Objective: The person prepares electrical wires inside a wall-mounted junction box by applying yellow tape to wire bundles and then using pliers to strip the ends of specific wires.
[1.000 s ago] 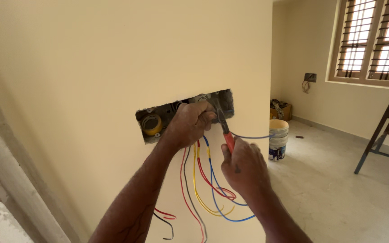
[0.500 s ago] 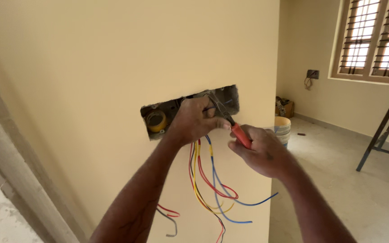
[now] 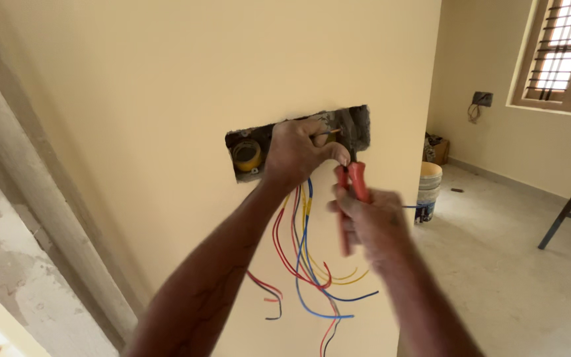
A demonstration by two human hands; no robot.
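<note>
The left hand (image 3: pixel 295 153) pinches coloured insulated wires (image 3: pixel 302 244) at the rectangular wall recess (image 3: pixel 351 125). The right hand (image 3: pixel 371 221) is closed around red-handled pliers (image 3: pixel 351 188), whose tips are hidden behind the left hand.

Not much packaging here: a white bucket (image 3: pixel 428 191) with a blue label band stands on the floor by the wall's corner. Behind it, against the far wall, sits a brown box (image 3: pixel 437 149), partly hidden. There are no signs and no screens in view.
</note>
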